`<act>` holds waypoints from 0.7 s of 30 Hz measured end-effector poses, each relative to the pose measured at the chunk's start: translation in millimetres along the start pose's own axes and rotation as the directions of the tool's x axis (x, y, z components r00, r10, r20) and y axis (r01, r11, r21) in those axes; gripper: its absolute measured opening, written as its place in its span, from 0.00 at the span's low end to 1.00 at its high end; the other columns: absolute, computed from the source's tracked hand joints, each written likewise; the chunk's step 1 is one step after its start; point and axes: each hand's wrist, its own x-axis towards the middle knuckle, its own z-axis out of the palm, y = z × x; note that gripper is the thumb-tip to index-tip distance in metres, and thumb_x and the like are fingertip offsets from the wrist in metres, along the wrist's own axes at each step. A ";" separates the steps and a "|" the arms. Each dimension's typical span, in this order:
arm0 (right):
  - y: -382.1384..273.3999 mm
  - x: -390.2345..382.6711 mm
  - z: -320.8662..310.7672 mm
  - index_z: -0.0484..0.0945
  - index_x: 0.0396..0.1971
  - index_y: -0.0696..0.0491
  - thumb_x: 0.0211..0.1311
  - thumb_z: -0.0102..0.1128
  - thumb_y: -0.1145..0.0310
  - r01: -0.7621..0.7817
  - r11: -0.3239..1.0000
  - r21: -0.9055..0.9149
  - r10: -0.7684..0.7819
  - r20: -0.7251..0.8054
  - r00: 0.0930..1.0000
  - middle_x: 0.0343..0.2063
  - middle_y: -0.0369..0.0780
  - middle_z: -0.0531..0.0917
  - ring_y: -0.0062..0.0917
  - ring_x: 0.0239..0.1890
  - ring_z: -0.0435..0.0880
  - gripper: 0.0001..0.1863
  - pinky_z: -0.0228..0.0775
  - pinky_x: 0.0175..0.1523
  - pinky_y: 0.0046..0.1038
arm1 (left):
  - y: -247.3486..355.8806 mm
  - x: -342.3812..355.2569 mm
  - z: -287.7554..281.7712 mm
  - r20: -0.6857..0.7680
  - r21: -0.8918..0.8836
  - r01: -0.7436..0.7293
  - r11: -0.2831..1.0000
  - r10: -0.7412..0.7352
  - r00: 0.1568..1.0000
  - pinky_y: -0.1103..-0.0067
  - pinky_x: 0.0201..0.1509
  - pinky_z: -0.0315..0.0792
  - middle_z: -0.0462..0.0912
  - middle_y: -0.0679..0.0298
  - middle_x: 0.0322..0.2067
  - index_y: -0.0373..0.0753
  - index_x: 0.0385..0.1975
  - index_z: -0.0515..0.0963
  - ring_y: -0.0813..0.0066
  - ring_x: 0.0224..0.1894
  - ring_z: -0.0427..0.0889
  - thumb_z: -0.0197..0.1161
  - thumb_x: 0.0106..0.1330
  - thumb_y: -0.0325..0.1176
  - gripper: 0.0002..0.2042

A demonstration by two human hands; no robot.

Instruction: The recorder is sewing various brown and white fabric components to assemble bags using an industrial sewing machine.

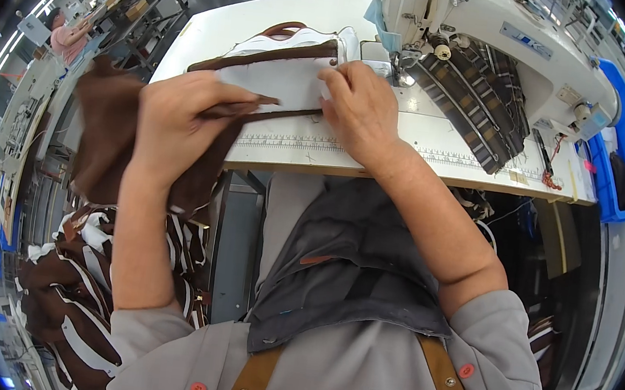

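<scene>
My left hand [183, 117] pinches a piece of brown fabric [102, 131] between thumb and fingers. The fabric hangs down over the table's left front edge and is slightly blurred. A white panel with brown edging [264, 79] lies flat on the sewing table, between my hands and beyond them. Closed at its right end is my right hand [363, 113], with thumb and forefinger pinched at the panel's edge. The exact grip there is partly hidden by the fingers. Just right of this hand is the needle area of a white sewing machine [527, 39].
Plaid fabric strips [475, 98] lie under the machine arm, with a small dark tool [543, 152] beside them. A blue bin [603, 166] hangs at the right. A ruler strip [287, 142] runs along the front edge. Brown and white pieces [74, 284] are heaped at lower left.
</scene>
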 end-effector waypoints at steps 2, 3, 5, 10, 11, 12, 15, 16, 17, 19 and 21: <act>6.3 -2.5 -3.2 0.76 0.45 0.51 0.51 0.70 0.72 -0.094 0.984 0.149 0.101 -0.039 0.994 0.36 0.40 0.78 0.35 0.36 0.82 0.20 0.75 0.38 0.35 | -13.1 13.8 33.9 0.054 -0.263 0.005 0.965 0.010 0.999 0.81 0.31 0.73 0.79 0.65 0.22 0.37 0.32 0.86 0.75 0.25 0.80 0.75 0.48 0.20 0.10; 10.5 -4.6 -3.3 0.76 0.45 0.51 0.51 0.70 0.72 -0.104 0.984 0.145 0.110 -0.040 0.993 0.36 0.40 0.78 0.35 0.36 0.82 0.20 0.75 0.38 0.35 | -14.6 20.5 47.6 0.070 -0.288 -0.025 0.957 0.047 0.996 0.81 0.32 0.73 0.80 0.65 0.22 0.36 0.31 0.86 0.75 0.25 0.80 0.75 0.48 0.21 0.10; 22.6 -10.5 -3.0 0.78 0.41 0.55 0.55 0.70 0.73 -0.370 0.846 0.384 0.373 0.071 0.925 0.32 0.43 0.82 0.35 0.35 0.85 0.14 0.77 0.39 0.33 | -22.2 28.2 82.1 0.063 -0.391 -0.035 0.920 0.065 0.996 0.82 0.34 0.75 0.83 0.63 0.26 0.34 0.32 0.85 0.77 0.28 0.82 0.76 0.49 0.22 0.10; 37.2 -9.6 -7.3 0.84 0.36 0.58 0.61 0.68 0.70 -0.585 0.577 0.570 0.499 0.321 0.805 0.28 0.42 0.87 0.25 0.32 0.86 0.08 0.78 0.41 0.26 | -24.0 35.5 128.5 0.179 -0.496 0.206 0.844 -0.133 0.975 0.79 0.38 0.77 0.87 0.59 0.29 0.32 0.33 0.86 0.72 0.30 0.85 0.75 0.55 0.28 0.09; 39.6 -10.4 -6.5 0.85 0.38 0.58 0.62 0.67 0.70 -0.614 0.542 0.574 0.513 0.352 0.783 0.29 0.40 0.87 0.22 0.32 0.85 0.08 0.77 0.41 0.25 | -24.6 37.0 132.3 0.174 -0.502 0.226 0.835 -0.158 0.972 0.77 0.38 0.77 0.87 0.56 0.29 0.33 0.33 0.86 0.67 0.30 0.86 0.74 0.56 0.30 0.09; 41.2 -10.9 -5.9 0.85 0.39 0.58 0.63 0.67 0.71 -0.641 0.506 0.578 0.525 0.383 0.760 0.29 0.39 0.87 0.19 0.32 0.84 0.08 0.76 0.40 0.24 | -26.7 38.6 132.3 0.179 -0.504 0.227 0.833 -0.157 0.971 0.77 0.38 0.77 0.87 0.56 0.29 0.33 0.33 0.86 0.67 0.30 0.86 0.74 0.56 0.30 0.09; 45.5 -11.9 -4.0 0.85 0.39 0.58 0.64 0.65 0.72 -0.673 0.355 0.648 0.536 0.448 0.715 0.28 0.37 0.87 0.17 0.32 0.82 0.07 0.75 0.40 0.23 | -32.1 44.8 128.1 0.282 -0.472 0.311 0.825 -0.193 0.940 0.80 0.39 0.76 0.88 0.60 0.30 0.31 0.36 0.85 0.77 0.31 0.84 0.73 0.60 0.29 0.09; 46.6 -12.8 -3.9 0.85 0.39 0.58 0.64 0.65 0.72 -0.676 0.352 0.647 0.539 0.450 0.712 0.28 0.37 0.87 0.17 0.32 0.82 0.07 0.75 0.40 0.23 | -32.3 46.9 127.8 0.261 -0.446 0.289 0.847 -0.186 0.947 0.80 0.39 0.76 0.88 0.60 0.30 0.31 0.36 0.85 0.78 0.31 0.84 0.72 0.60 0.29 0.09; 47.1 -13.8 -4.2 0.85 0.39 0.58 0.64 0.65 0.72 -0.670 0.378 0.639 0.520 0.452 0.725 0.29 0.37 0.87 0.17 0.32 0.82 0.07 0.75 0.40 0.23 | -32.0 48.8 127.2 0.239 -0.419 0.266 0.868 -0.177 0.955 0.81 0.39 0.76 0.89 0.60 0.30 0.31 0.36 0.85 0.79 0.31 0.85 0.72 0.60 0.29 0.09; 47.4 -13.8 -4.7 0.85 0.40 0.58 0.64 0.64 0.73 -0.663 0.400 0.632 0.504 0.452 0.736 0.29 0.37 0.87 0.17 0.33 0.82 0.07 0.75 0.41 0.23 | -29.6 53.2 125.0 0.237 -0.405 0.260 0.877 -0.173 0.956 0.81 0.38 0.76 0.89 0.60 0.29 0.31 0.36 0.85 0.78 0.31 0.85 0.71 0.60 0.29 0.08; 47.0 -14.1 -5.2 0.84 0.41 0.58 0.66 0.62 0.73 -0.663 0.389 0.639 0.493 0.464 0.736 0.30 0.38 0.87 0.18 0.32 0.82 0.08 0.75 0.41 0.23 | -24.5 58.1 123.0 0.236 -0.392 0.252 0.885 -0.168 0.957 0.81 0.37 0.76 0.88 0.60 0.29 0.32 0.36 0.85 0.78 0.30 0.85 0.71 0.60 0.28 0.08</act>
